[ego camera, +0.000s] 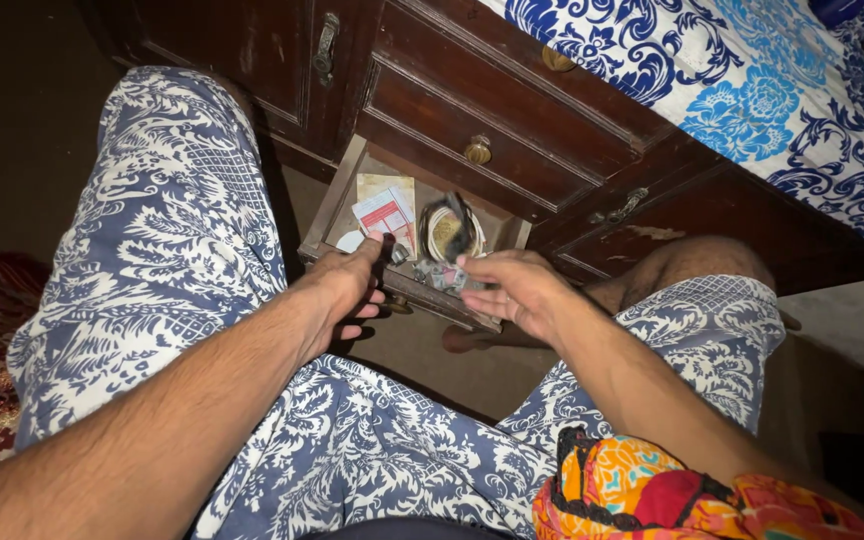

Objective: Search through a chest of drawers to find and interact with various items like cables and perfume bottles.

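While the left hand (344,290) grips the near front edge of the open wooden drawer (422,290), the right hand (512,290), loosely open, reaches its far clutter, where what may be a light, floppy coiled strap (450,232) wants pinching.

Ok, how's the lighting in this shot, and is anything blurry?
Head view: one close light falls on the arms and the open drawer, while the corners fade to black; the right hand and the dark cord above it are smeared by motion, the left hand is sharper; the edges bend from a wide lens.
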